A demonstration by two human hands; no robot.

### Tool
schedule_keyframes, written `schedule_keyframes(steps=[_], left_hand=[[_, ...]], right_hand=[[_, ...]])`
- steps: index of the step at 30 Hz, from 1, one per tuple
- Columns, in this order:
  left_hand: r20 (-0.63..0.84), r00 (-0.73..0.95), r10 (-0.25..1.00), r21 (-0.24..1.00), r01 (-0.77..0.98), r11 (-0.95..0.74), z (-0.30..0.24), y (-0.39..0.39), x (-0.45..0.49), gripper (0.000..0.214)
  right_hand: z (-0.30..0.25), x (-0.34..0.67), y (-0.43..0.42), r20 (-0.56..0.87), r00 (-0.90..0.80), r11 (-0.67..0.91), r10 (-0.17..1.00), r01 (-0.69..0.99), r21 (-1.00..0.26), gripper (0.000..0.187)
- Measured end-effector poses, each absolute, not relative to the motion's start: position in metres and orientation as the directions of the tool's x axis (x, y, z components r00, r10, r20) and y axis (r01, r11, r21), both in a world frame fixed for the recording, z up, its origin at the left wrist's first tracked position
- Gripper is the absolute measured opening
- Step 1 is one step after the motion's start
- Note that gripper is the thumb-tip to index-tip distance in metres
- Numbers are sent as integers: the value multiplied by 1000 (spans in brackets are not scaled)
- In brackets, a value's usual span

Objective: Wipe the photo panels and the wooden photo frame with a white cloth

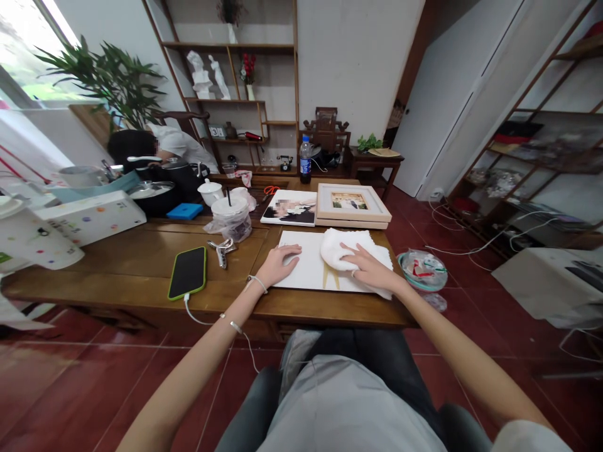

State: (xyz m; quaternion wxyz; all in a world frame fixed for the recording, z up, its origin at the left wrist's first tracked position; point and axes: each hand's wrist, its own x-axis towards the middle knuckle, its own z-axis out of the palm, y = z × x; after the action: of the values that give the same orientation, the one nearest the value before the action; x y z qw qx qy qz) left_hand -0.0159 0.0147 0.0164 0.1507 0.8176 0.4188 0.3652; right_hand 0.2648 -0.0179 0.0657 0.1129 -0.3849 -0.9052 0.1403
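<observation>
A white flat canvas print (308, 267) lies on the wooden table (141, 263) in front of me. My left hand (277, 263) rests flat on its left edge, fingers stretched out. My right hand (365, 263) presses down on a white cloth (351, 248) that lies over the right part of the print, fingers spread over the fabric. A wooden-framed photo (351, 204) and a frameless photo print (289, 208) lie just behind.
A phone in a green case (188, 272) on a white cable lies to the left, with a metal clip (221, 249), a plastic cup in a bag (230, 216) and a blue-labelled bottle (305, 160). A person (155, 147) bends over pots at far left. A bin (423, 270) stands at the right.
</observation>
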Motion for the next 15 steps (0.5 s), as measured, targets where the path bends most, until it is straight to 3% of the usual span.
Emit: schedule_keyframes(steps=[5,11,15], left_hand=[[452,382,806,558,583,-590,17,15,-16,24],[442,382,812,564,586,-582,18,14,-16,24],[446,384,808,560,584,-587,18,14,-16,24]], right_hand=[[65,235,10,96,-643,633,760,697,-337,47],[60,213,19,140,-661,676,737,719,-164,52],[63,215,7,116,-710,719,695,679,-150,54]])
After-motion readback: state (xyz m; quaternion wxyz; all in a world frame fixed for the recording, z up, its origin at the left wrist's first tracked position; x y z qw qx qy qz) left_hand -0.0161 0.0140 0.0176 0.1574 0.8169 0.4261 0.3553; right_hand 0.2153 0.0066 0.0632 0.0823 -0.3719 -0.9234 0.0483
